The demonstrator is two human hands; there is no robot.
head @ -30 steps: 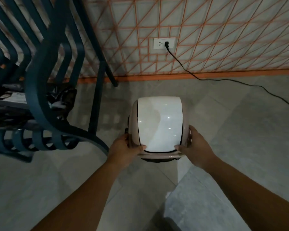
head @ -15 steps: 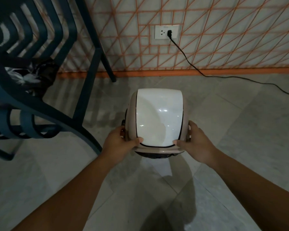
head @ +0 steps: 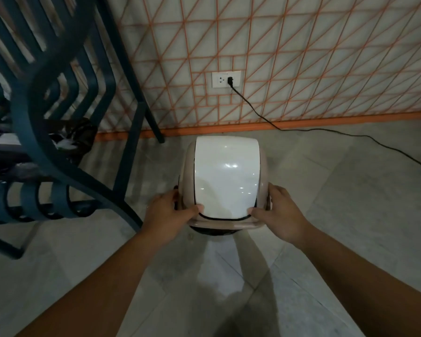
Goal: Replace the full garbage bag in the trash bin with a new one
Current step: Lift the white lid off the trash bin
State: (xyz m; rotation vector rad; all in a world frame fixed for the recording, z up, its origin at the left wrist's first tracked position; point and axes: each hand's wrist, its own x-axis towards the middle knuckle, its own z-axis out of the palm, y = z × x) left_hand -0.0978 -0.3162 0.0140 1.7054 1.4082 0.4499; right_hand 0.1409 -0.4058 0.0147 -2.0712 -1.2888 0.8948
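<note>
A small trash bin (head: 225,181) stands on the tiled floor, with a glossy white domed lid set in a beige rim. A strip of black bag shows under the rim's near edge. My left hand (head: 170,212) grips the rim's left side, thumb lying on the lid's near left corner. My right hand (head: 277,211) grips the right side, thumb on the near right corner. The bin's inside is hidden by the shut lid.
A dark teal metal chair (head: 58,132) stands close on the left, with dark items under it. A black cable (head: 301,127) runs from a wall socket (head: 226,79) across the floor to the right. The patterned wall lies just behind the bin.
Both hands keep the same hold on the bin's rim. The view has shifted and the bin now sits nearer the wall's orange skirting.
</note>
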